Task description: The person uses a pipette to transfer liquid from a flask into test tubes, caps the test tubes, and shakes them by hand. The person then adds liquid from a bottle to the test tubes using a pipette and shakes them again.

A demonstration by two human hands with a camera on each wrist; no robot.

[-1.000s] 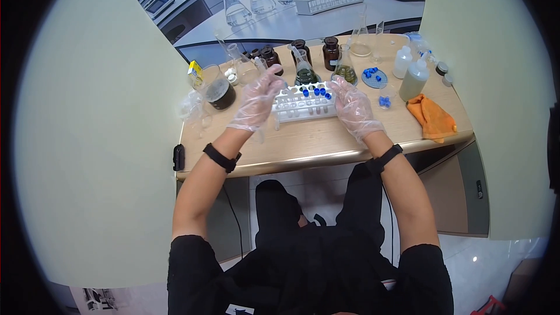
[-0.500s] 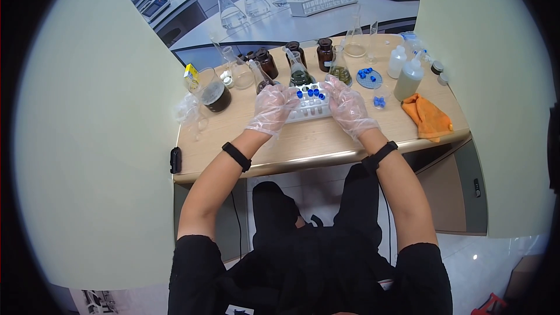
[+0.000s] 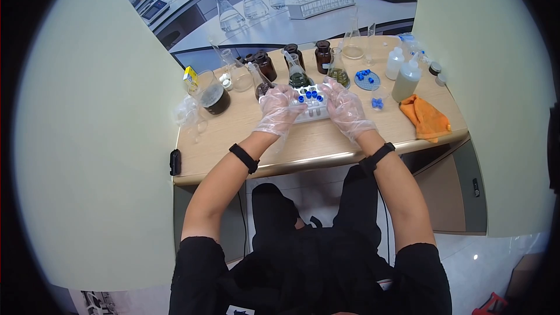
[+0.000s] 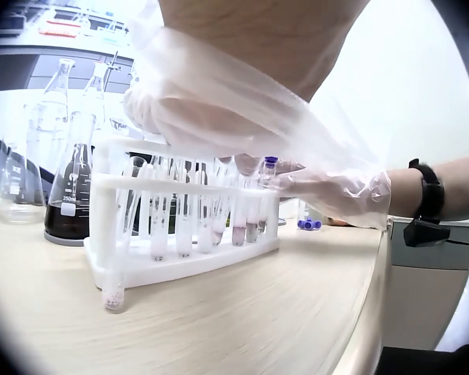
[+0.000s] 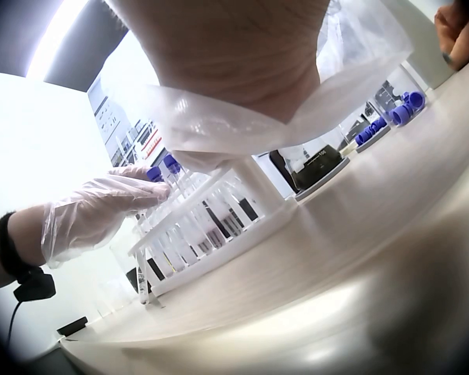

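A white test tube rack point(image 3: 315, 115) point(image 4: 180, 269) point(image 5: 219, 264) stands near the middle of the table, with several clear tubes in it. Some tubes have blue caps point(image 3: 310, 94) point(image 5: 170, 163). The gloved left hand point(image 3: 276, 108) point(image 5: 102, 207) is over the rack's left part, thumb and fingers pinching a blue-capped tube. At the rack's right end, the gloved right hand point(image 3: 345, 108) point(image 4: 336, 191) grips the rack, its fingertips close to a blue cap point(image 4: 271, 162). One tube point(image 4: 114, 289) with pinkish contents hangs outside the rack's near left end.
Behind the rack are flasks of dark point(image 3: 298, 79) and yellowish liquid point(image 3: 338, 76) and brown bottles point(image 3: 324, 57). A dark-filled beaker point(image 3: 215, 100) stands left. On the right are a dish with blue caps point(image 3: 367, 80), plastic bottles point(image 3: 407, 81) and an orange cloth point(image 3: 429, 119).
The left hand has moved right from beside the rack to over its left part, reaching the blue-capped tubes. The right hand remains at the right end. The head view has shifted slightly.
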